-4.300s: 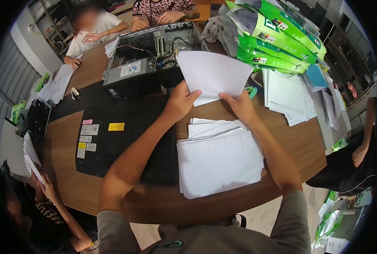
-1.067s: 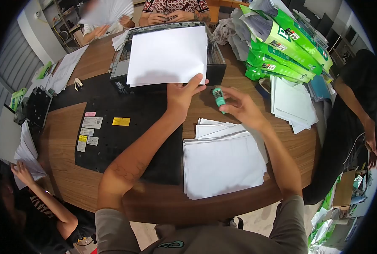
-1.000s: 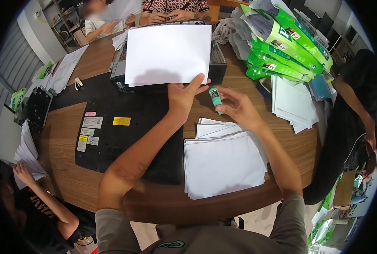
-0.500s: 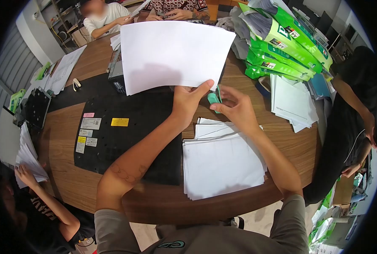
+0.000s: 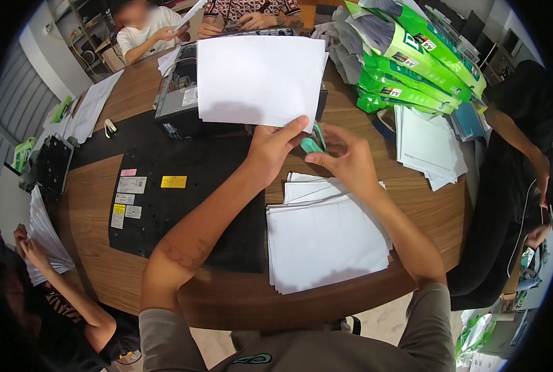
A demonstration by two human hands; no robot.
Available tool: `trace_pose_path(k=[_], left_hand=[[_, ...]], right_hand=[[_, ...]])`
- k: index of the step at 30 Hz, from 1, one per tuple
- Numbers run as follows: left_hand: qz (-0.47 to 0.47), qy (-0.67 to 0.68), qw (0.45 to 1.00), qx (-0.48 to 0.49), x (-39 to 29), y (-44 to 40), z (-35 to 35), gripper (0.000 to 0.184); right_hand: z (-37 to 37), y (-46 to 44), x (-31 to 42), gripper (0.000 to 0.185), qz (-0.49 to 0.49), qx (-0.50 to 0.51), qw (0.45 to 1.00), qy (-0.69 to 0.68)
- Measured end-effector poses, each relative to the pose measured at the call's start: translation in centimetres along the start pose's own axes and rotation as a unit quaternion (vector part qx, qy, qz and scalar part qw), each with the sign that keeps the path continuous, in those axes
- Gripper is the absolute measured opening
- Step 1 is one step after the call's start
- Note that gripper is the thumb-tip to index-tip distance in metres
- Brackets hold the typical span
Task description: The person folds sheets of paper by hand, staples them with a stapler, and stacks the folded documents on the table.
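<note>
My left hand [image 5: 275, 149] pinches a few white paper sheets [image 5: 261, 80] by their lower right corner and holds them up above the table. My right hand [image 5: 347, 152] grips a small mint-green stapler [image 5: 313, 144], its jaws at that same corner. Whether the stapler is pressed closed on the paper cannot be made out. Below my right forearm lies a stack of printed sheets [image 5: 326, 242], its edges uneven. The black panel with labels [image 5: 189, 204] lies flat to the left, under my left forearm.
Behind the held sheets stands an opened computer case [image 5: 180, 102]. Green A4 paper packs [image 5: 413, 74] are piled at the back right, beside another paper stack [image 5: 428, 146]. People sit across the table and at the left, where hands hold papers [image 5: 44, 229]; another person stands at the right.
The held sheets have turned to face me more squarely and hang flatter, showing more of the computer case. The stapler has tilted slightly at the corner. At the left, the person's second hand has come into view.
</note>
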State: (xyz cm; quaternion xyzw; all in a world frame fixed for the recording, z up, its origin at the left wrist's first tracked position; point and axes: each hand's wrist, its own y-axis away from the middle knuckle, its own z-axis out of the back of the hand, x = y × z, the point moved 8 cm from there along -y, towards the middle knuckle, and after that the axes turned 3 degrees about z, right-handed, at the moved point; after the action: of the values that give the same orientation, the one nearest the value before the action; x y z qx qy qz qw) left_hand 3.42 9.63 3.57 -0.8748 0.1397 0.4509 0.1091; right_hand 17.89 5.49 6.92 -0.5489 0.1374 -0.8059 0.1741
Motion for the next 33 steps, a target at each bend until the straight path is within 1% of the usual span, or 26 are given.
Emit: trace_pose_path(k=[2, 3, 4, 8, 10, 11, 13, 16, 20, 23, 26, 32, 33], left_hand=[[0.001, -0.007, 1.0, -0.001, 0.2, 0.1, 0.1, 0.033], [-0.025, -0.022, 0.999, -0.006, 0.0, 0.1, 0.0, 0.032], [-0.051, -0.036, 0.998, -0.011, -0.4, 0.1, 0.0, 0.031], [-0.087, -0.06, 0.994, -0.039, -1.3, 0.6, -0.2, 0.029], [-0.085, -0.151, 0.981, -0.083, -2.1, 1.1, -0.1, 0.028], [-0.086, -0.151, 0.981, -0.083, -2.1, 1.1, -0.2, 0.028], [-0.143, -0.125, 0.978, -0.086, -2.7, 1.3, -0.5, 0.027], [-0.141, -0.149, 0.974, -0.093, -2.6, 1.3, -0.4, 0.026], [-0.147, -0.134, 0.977, -0.079, -2.6, 1.4, -0.7, 0.025], [-0.127, -0.127, 0.982, -0.065, -2.6, 1.5, -1.1, 0.024], [-0.121, -0.146, 0.98, -0.052, -2.4, 1.3, -1.2, 0.029], [-0.081, -0.126, 0.989, -0.018, -1.2, 0.5, -0.5, 0.03], [-0.065, -0.083, 0.994, -0.001, -0.9, 0.4, -0.6, 0.028]], right_hand=[[-0.3, 0.1, 0.2, 0.066, -0.023, 0.03, 0.998, 0.043], [-0.3, 0.1, 0.2, 0.066, -0.023, 0.03, 0.998, 0.043], [-0.4, 0.2, 0.1, 0.066, -0.026, 0.029, 0.999, 0.035], [-0.7, 0.3, 0.1, 0.067, -0.012, 0.029, 1.0, -0.003], [-0.7, 0.3, 0.0, 0.065, 0.001, 0.012, 1.0, -0.014], [-0.5, 0.4, 0.1, 0.064, 0.013, -0.006, 1.0, -0.024], [-0.5, 0.4, 0.2, 0.062, 0.011, -0.009, 1.0, -0.021], [-0.4, 0.5, 0.5, 0.06, -0.002, -0.012, 1.0, -0.023], [-0.4, 0.7, 0.7, 0.055, -0.031, -0.016, 0.999, -0.039], [-0.2, 0.7, 0.4, 0.054, -0.026, -0.028, 0.999, -0.033], [-0.2, 0.8, 0.2, 0.052, -0.029, -0.033, 0.997, -0.058], [0.1, 0.7, -0.1, 0.049, -0.025, -0.039, 0.998, -0.034], [0.2, 0.7, -0.2, 0.049, -0.025, -0.039, 0.998, -0.034]])
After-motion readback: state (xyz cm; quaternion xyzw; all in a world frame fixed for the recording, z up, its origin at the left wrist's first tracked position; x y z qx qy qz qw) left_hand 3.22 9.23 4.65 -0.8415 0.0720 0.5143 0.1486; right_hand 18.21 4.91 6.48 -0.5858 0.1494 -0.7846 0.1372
